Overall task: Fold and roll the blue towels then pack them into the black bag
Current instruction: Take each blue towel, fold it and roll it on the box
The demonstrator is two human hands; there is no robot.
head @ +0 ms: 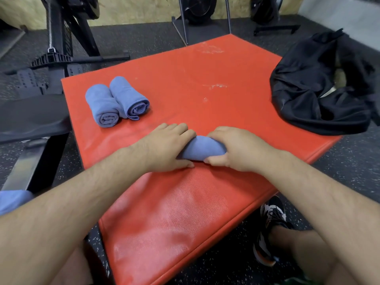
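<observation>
Left hand (170, 147) and right hand (232, 149) grip a blue towel roll (200, 149) at the middle of the red mat (205, 79) — two rolled towels (117, 101) near its left edge, black bag (320, 89) on its right corner.

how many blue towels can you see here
4. Left roll and right roll touch on the red mat; third towel is gripped by left hand and right hand; fourth towel, cut off, at the frame's left edge. The black bag may hide more.

Left roll (101, 104) touching right roll (129, 97), both blue, far left on red bench (205, 68). Third towel (200, 150) rolled, crosswise, mid-bench. Black bag (308, 95) slumped, far right.
</observation>
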